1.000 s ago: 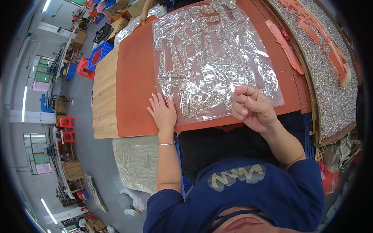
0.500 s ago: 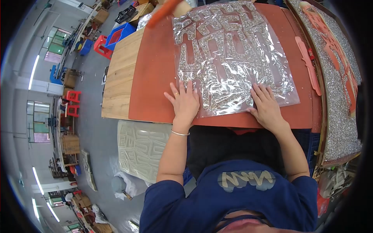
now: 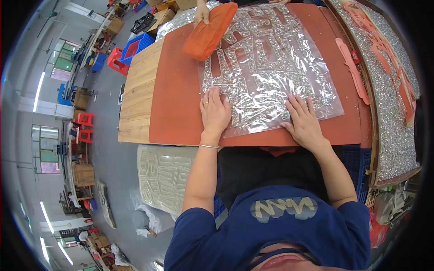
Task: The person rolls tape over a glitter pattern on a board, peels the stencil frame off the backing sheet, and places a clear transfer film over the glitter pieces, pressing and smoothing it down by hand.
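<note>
A clear plastic sheet [image 3: 285, 113] lies on a reddish-brown board [image 3: 176, 99], with glittery silver stone-covered shapes [image 3: 275, 86] under or on it; which, I cannot tell. My left hand [image 3: 214, 110] rests flat at the sheet's near left edge, fingers extended. Near its lower right part, my right hand [image 3: 303, 122] presses down with fingers spread. Neither hand grips anything. At the far left corner of the sheet, another person's hand [image 3: 202, 12] holds an orange cushion-like pad [image 3: 210, 31] over the shapes.
To the right stands a tray [image 3: 373, 167] full of glittering stones with pink cut-out pieces [image 3: 384, 58] on top. A pink strip [image 3: 352, 72] lies on the board's right side. Below left is a pale moulded sheet [image 3: 165, 174]. Blue crates [image 3: 138, 45] and red stools [image 3: 85, 119] stand beyond.
The orange pad has come down and nearer over the far left of the sheet, with the other person's hand now visible. My left fingers have drawn closer together; both hands stay on the sheet.
</note>
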The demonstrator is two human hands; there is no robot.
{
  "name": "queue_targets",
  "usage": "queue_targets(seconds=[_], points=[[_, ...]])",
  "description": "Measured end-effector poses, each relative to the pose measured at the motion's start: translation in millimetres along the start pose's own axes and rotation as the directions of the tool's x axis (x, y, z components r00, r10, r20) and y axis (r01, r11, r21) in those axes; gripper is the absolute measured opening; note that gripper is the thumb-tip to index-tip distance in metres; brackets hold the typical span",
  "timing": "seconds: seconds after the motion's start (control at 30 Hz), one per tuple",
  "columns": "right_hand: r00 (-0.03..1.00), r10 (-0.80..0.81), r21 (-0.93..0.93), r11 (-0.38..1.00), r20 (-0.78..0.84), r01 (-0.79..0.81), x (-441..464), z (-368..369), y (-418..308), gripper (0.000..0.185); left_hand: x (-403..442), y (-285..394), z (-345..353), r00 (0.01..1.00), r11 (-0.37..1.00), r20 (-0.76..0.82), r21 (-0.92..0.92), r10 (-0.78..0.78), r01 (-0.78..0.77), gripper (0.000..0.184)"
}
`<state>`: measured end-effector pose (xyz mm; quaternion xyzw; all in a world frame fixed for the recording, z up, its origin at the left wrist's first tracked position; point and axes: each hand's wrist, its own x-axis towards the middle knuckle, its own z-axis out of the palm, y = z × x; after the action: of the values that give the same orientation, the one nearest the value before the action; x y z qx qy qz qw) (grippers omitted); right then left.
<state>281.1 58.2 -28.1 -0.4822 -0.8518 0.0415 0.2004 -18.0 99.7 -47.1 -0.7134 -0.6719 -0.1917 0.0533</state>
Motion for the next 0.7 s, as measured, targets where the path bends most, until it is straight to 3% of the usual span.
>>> queue_targets(seconds=[0.33, 0.53, 0.67, 0.7], points=[[1.0, -0.001, 0.001, 1.0, -0.03, 0.001, -4, 1, 0, 0.058, -3, -3, 2, 0.999, 0.993, 0.036, 0.115, 0.006, -0.01, 0.053], [0.999, 0.033, -0.052, 0.998, 0.004, -0.032, -23, -4, -16, 0.057, 2, -2, -7, 0.994, 0.994, 0.03, -0.021, 0.106, -0.106, 0.05], [0.999, 0.03, -0.101, 0.994, -0.021, -0.032, -21, -16, -26, 0.054, 6, 1, -8, 0.994, 0.991, 0.072, -0.108, 0.083, -0.075, 0.048], [0.982, 0.071, -0.127, 0.991, 0.177, -0.048, -12, -26, -29, 0.053, 5, 3, -3, 0.996, 0.989, 0.007, -0.119, 0.085, -0.083, 0.045]])
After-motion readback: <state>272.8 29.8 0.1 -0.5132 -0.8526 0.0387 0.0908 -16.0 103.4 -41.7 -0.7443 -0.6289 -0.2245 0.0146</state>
